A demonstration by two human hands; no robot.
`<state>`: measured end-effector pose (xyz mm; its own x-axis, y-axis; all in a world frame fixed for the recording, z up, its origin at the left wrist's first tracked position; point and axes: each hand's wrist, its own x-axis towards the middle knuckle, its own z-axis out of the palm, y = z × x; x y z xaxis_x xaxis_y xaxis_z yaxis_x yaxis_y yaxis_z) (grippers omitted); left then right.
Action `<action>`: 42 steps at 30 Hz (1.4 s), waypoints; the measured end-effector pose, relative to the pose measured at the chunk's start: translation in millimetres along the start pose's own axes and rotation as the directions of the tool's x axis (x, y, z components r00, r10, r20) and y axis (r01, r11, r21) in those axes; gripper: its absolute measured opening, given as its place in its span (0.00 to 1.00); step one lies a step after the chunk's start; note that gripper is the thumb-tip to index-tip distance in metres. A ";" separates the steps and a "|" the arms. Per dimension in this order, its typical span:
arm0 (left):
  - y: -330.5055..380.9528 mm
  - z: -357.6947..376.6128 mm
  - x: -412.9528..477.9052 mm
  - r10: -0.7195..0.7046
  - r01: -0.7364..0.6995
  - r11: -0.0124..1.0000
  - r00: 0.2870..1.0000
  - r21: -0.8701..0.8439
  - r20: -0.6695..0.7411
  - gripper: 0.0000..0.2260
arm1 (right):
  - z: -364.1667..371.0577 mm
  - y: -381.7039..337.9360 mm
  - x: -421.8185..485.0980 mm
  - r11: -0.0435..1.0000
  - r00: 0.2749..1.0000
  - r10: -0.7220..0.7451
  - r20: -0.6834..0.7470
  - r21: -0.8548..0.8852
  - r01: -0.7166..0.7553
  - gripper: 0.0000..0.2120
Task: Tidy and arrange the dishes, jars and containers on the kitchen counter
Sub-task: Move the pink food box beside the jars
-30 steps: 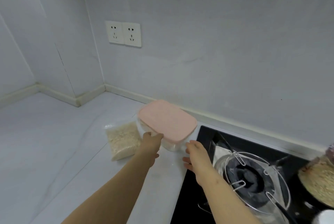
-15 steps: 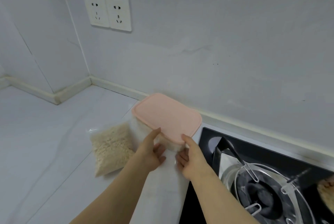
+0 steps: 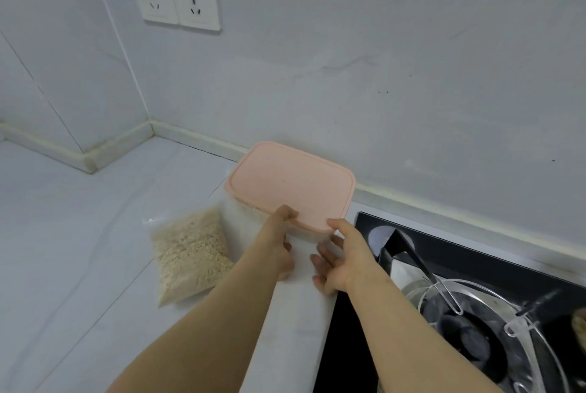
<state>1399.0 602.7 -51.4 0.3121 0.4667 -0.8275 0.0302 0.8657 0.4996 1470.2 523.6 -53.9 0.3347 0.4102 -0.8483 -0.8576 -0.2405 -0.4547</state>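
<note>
Head view. We log the pale, veined surface [image 3: 79,234] running back into a wall corner, with a black hob [image 3: 475,253] set into it on the right. A wire rack [image 3: 475,313] lies on the hob.

The clear container [image 3: 244,221] stands at the back of the surface, near the wall, just left of the hob. Its pink lid [image 3: 290,185] sits flat and looks fully seated. A clear bag of grain [image 3: 190,253] lies flat at its left side, touching it or very nearly so; we cannot tell which.

Both hands are at the container's near edge. The left hand [image 3: 277,246] pinches the lid rim, thumb on top and fingers curled in below against the wall. The right hand [image 3: 342,259] is loose and spread, its forefinger touching the near right corner of the lid, gripping nothing.

Our judgement on handling: stiff plastic with smooth walls that are likely slick. We cannot read the fill through the wall, so the weight is unknown. The lid may only be pressed on, so a lift by the rim could pull it off. Better to hold both side walls below the lid, or put one palm underneath.
</note>
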 end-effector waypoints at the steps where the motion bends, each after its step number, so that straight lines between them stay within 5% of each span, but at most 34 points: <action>1: 2.1 -1.3 0.0 -0.004 0.004 1.000 1.000 -0.012 -0.006 0.13 | 0.7 -0.7 0.9 1.000 1.000 0.000 0.004 -0.014 0.000 0.15; 20: 4.9 -6.8 5.7 -0.016 0.019 0.997 0.999 -0.079 0.041 0.10 | 10.2 -8.3 7.5 0.998 1.000 -0.002 0.002 -0.062 0.002 0.23; 28: -2.1 -10.8 -12.9 -0.012 0.013 1.000 0.999 -0.024 0.050 0.13 | 5.2 11.7 -4.9 0.992 0.991 -0.118 0.055 0.041 0.116 0.13; 32: -13.9 -25.5 -26.6 0.068 -0.066 0.998 0.984 -0.012 0.164 0.12 | -2.7 30.5 -23.0 0.983 0.983 -0.177 0.056 0.053 0.175 0.14; 35: -20.3 -37.9 -35.5 0.140 -0.109 0.985 0.961 -0.137 0.239 0.16 | -4.7 42.1 -40.2 0.972 0.971 -0.233 0.052 0.027 0.232 0.20; 42: -34.3 -47.7 -92.7 0.222 -0.105 0.928 0.927 -0.357 0.304 0.22 | -23.6 48.6 -109.5 0.947 0.944 -0.318 0.088 0.077 0.312 0.08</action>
<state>1323.7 538.4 -4.0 0.5843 0.5693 -0.5783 -0.3440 0.8192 0.4588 1401.1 446.3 10.5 0.5544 0.5408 -0.6326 -0.7378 -0.0325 -0.6743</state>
